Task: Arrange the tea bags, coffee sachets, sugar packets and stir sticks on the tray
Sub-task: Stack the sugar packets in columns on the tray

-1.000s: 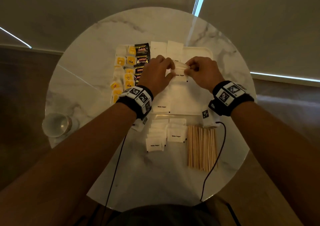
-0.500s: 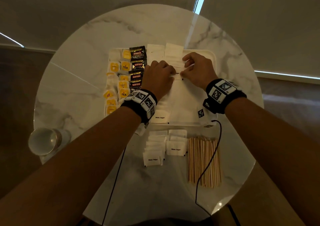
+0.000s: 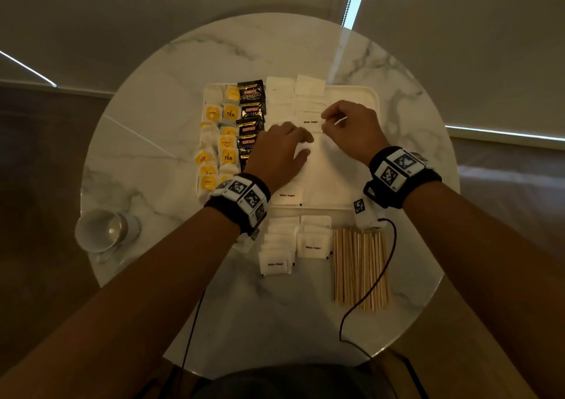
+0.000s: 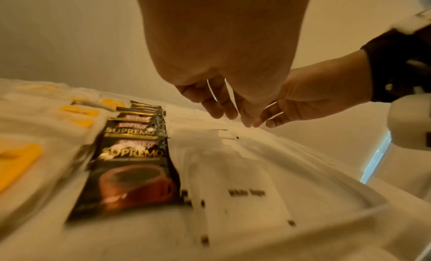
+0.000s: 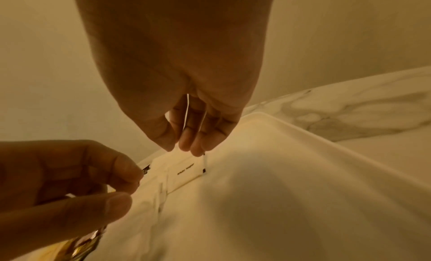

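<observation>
1. Head view: your right hand (image 3: 348,126) fingertips touch the sugar packet (image 3: 310,121) on the tray (image 3: 363,99), mid-far; left hand (image 3: 279,154) is loosely curled, holding nothing.
2. Packets look light and flimsy; pinch one by its edges.

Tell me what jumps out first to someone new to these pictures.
Both hands, left and right, meet over a white tray, fingering a sugar packet. Black coffee sachets and yellow tea bags line its left side. Stir sticks lie on the table nearer the person.
</observation>
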`<state>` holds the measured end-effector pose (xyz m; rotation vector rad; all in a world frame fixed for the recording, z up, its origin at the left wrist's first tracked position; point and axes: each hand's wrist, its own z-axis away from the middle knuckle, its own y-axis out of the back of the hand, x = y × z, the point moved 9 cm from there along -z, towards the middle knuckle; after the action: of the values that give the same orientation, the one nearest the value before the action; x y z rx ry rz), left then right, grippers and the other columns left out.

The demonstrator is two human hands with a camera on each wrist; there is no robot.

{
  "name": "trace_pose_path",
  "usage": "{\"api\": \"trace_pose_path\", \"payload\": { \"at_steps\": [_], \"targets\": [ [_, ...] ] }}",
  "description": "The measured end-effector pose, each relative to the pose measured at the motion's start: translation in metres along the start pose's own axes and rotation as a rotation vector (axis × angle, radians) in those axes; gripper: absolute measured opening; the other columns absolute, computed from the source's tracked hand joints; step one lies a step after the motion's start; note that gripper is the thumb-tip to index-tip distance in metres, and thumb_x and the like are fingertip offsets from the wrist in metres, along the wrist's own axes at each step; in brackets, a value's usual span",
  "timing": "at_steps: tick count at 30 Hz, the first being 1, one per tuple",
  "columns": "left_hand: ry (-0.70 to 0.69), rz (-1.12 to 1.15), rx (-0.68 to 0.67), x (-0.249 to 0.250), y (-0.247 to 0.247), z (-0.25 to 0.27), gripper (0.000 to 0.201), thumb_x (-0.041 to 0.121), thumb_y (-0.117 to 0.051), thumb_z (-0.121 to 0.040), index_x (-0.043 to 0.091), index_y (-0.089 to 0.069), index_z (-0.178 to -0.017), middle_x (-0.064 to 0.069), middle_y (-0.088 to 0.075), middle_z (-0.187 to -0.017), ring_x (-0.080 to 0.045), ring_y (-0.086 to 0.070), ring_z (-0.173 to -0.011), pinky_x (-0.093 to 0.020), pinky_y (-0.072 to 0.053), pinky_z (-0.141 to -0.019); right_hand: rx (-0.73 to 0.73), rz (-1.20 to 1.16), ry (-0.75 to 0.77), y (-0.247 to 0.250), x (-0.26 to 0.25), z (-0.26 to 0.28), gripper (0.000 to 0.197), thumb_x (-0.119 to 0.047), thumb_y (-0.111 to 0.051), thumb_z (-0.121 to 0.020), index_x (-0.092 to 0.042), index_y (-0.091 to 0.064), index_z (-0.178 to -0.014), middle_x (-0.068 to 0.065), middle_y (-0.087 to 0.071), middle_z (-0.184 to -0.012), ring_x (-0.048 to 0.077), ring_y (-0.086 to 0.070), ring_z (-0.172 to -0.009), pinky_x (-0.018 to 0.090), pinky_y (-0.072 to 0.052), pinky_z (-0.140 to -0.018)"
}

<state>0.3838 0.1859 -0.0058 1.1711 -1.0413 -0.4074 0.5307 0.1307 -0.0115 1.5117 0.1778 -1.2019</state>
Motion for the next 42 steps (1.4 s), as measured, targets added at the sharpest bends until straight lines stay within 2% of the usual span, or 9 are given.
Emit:
{"api": "trace_pose_path", "payload": {
  "at_steps": [6,11,16,18,22,25,35,38,42],
  "targets": [
    [-0.033,0.076,0.021,0.007,0.001,0.084,0.019,0.028,-0.062,-0.089,0.024,-0.064,-0.108,0.005,-0.063,-0.101,-0.013,-0.057,-0.088,-0.037,-0.045,-0.081,-0.107,-0.006,0.038,-0.019,-0.009,0.067,0.010,-0.015,-0.066,-0.086,-0.016,-0.071,-0.095,-0.010,-0.068,-0.092,-0.004,-0.058,-0.078,-0.002,-0.039,-0.072],
    [0.023,0.076,-0.073,-0.001,-0.014,0.155,0.018,0.034,-0.061,-0.089,0.028,-0.062,-0.106,0.009,-0.061,-0.100,-0.015,-0.057,-0.088,-0.037,-0.044,-0.078,-0.180,-0.066,0.042,-0.044,-0.013,0.127,0.011,-0.012,-0.064,-0.088,-0.013,-0.071,-0.096,-0.007,-0.069,-0.093,-0.004,-0.059,-0.079,0.001,-0.042,-0.073],
    [0.086,-0.049,-0.209,-0.009,-0.033,0.205,0.034,0.050,-0.064,-0.082,0.033,-0.060,-0.112,0.006,-0.058,-0.114,-0.019,-0.055,-0.100,-0.036,-0.040,-0.084,-0.211,-0.079,0.031,-0.067,-0.011,0.176,0.011,-0.012,-0.063,-0.089,-0.014,-0.071,-0.097,-0.006,-0.070,-0.095,0.004,-0.062,-0.083,0.013,-0.049,-0.077],
    [0.115,-0.098,-0.235,-0.012,-0.038,0.217,0.043,0.056,-0.064,-0.079,0.034,-0.058,-0.116,0.005,-0.055,-0.119,-0.020,-0.052,-0.105,-0.037,-0.039,-0.087,-0.208,-0.072,0.027,-0.072,-0.010,0.191,0.012,-0.012,-0.063,-0.088,-0.015,-0.071,-0.096,-0.007,-0.070,-0.094,0.005,-0.062,-0.083,0.012,-0.048,-0.075],
    [0.163,-0.104,-0.227,-0.016,-0.042,0.226,0.053,0.057,-0.068,-0.075,0.033,-0.054,-0.120,0.005,-0.054,-0.120,-0.020,-0.050,-0.109,-0.036,-0.035,-0.090,-0.197,-0.051,0.009,-0.079,-0.007,0.211,0.013,-0.012,-0.062,-0.088,-0.016,-0.071,-0.095,-0.010,-0.069,-0.091,-0.003,-0.060,-0.080,0.003,-0.043,-0.073],
    [0.179,-0.100,-0.244,-0.016,-0.044,0.225,0.056,0.058,-0.069,-0.074,0.030,-0.054,-0.120,0.006,-0.055,-0.114,-0.019,-0.050,-0.107,-0.035,-0.033,-0.089,-0.216,-0.025,0.013,-0.085,-0.007,0.221,0.015,-0.010,-0.060,-0.088,-0.016,-0.071,-0.097,-0.009,-0.069,-0.092,0.000,-0.059,-0.081,0.005,-0.043,-0.073],
    [0.140,-0.123,-0.258,-0.014,-0.036,0.223,0.023,0.052,-0.060,-0.087,0.031,-0.062,-0.098,0.007,-0.061,-0.093,-0.018,-0.055,-0.092,-0.036,-0.035,-0.082,-0.308,0.008,0.068,-0.107,-0.015,0.246,0.022,-0.014,-0.071,-0.080,-0.018,-0.070,-0.102,-0.005,-0.065,-0.092,0.006,-0.059,-0.081,0.016,-0.047,-0.074],
    [0.104,-0.106,-0.260,-0.009,-0.032,0.218,0.023,0.049,-0.059,-0.089,0.031,-0.061,-0.103,0.006,-0.060,-0.099,-0.018,-0.055,-0.094,-0.036,-0.035,-0.083,-0.312,0.043,0.098,-0.108,-0.018,0.247,0.015,-0.029,-0.069,-0.087,-0.020,-0.072,-0.099,-0.005,-0.066,-0.090,0.006,-0.057,-0.079,0.018,-0.046,-0.071],
    [0.108,-0.108,-0.223,-0.010,-0.028,0.210,0.030,0.036,-0.066,-0.085,0.031,-0.055,-0.112,0.005,-0.055,-0.111,-0.020,-0.054,-0.100,-0.036,-0.037,-0.086,-0.275,0.086,0.104,-0.099,-0.016,0.243,0.019,-0.031,-0.061,-0.093,-0.016,-0.071,-0.100,-0.003,-0.068,-0.090,0.009,-0.057,-0.081,0.020,-0.044,-0.072]
  ]
}}
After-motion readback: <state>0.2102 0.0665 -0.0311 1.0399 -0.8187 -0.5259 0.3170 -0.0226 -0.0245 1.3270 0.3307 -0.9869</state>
